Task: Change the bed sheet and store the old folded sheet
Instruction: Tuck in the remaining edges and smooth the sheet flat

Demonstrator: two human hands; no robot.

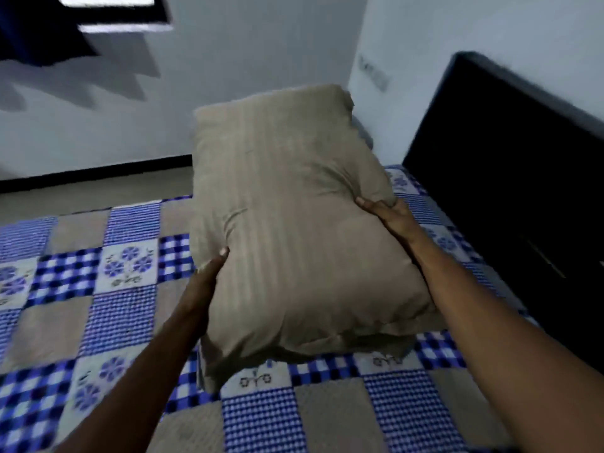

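A large tan striped pillow (287,223) is held between both hands, its far end lifted and its near end resting on or just above the bed. My left hand (209,273) grips its left side, thumb on top. At the pillow's right edge my right hand (389,217) clasps it, fingers pressed into the fabric. Under it lies the bed sheet (108,315), a patchwork of blue checks, tan squares and blue flowers, spread flat over the mattress.
A dark headboard (510,178) runs along the right side of the bed. White walls (245,60) meet in the corner behind the pillow. A strip of floor (98,191) shows beyond the bed's far edge, and a dark curtain (36,31) hangs at top left.
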